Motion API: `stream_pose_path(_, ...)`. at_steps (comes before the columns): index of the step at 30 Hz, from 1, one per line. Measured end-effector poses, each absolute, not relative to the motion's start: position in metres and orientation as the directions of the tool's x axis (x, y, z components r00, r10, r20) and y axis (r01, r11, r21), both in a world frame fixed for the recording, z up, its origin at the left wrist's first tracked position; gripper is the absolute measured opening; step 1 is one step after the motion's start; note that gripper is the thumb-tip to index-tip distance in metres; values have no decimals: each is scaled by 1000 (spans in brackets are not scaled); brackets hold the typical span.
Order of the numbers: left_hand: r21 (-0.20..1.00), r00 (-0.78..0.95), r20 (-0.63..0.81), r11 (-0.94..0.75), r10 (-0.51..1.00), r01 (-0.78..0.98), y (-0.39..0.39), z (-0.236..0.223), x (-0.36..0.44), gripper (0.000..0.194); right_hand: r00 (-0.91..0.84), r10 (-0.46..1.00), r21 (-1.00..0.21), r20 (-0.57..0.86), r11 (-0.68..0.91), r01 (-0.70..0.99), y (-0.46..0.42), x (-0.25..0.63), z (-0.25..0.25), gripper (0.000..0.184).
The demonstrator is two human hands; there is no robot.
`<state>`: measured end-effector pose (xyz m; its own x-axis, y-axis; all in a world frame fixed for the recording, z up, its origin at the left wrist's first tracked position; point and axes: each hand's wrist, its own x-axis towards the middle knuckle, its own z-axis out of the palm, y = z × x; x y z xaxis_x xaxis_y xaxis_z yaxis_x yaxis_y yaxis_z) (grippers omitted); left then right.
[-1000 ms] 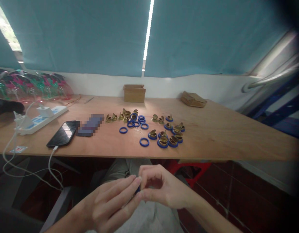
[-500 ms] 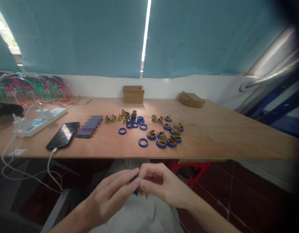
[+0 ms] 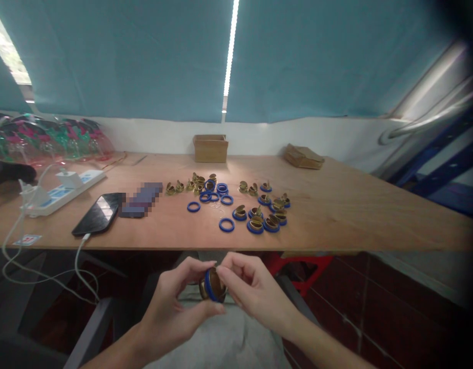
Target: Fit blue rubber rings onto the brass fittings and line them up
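Observation:
My left hand (image 3: pixel 175 302) grips a round brass fitting (image 3: pixel 218 288) by its edge, thumb below and fingers above. A blue ring (image 3: pixel 208 285) sits around this fitting, which is tilted on its side above my lap. At the fitting's upper right edge, my right hand (image 3: pixel 251 287) has its thumb and fingertips pinched together; whether anything small is between them is hidden. On the table ahead lie several loose blue rings (image 3: pixel 226 231), bare brass fittings with hinged lids (image 3: pixel 170 189), and, to their right, several lidded brass fittings with blue rings (image 3: pixel 255 224).
A wooden table (image 3: pixel 336 210) spans the view beyond my hands. To the left lie a charging phone (image 3: pixel 98 215), a pixelated flat item (image 3: pixel 142 200) and a power strip (image 3: pixel 67 192). An open cardboard box (image 3: pixel 210 150) and brown packaging (image 3: pixel 303 157) stand at the back.
My left hand has opened out from a flat hold to a thumb-and-finger grip. The fitting has turned, showing more of its blue ring and round face. The table items have not moved.

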<state>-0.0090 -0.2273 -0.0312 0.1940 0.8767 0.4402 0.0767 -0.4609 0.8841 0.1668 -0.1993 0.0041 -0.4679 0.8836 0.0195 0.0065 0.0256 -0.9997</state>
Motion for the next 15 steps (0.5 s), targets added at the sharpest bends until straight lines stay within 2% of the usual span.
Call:
stream_pose_path(9,904,227,409,-426,884,32,-230,-27,-6,45,-528,849,-999,19,-3,-40,-195,167,-4,47)
stream_pose_path(15,899,226,416,-436,881,43,-227,-26,-8,42,-491,871,-998,27,-8,-68,-195,165,-7,45)
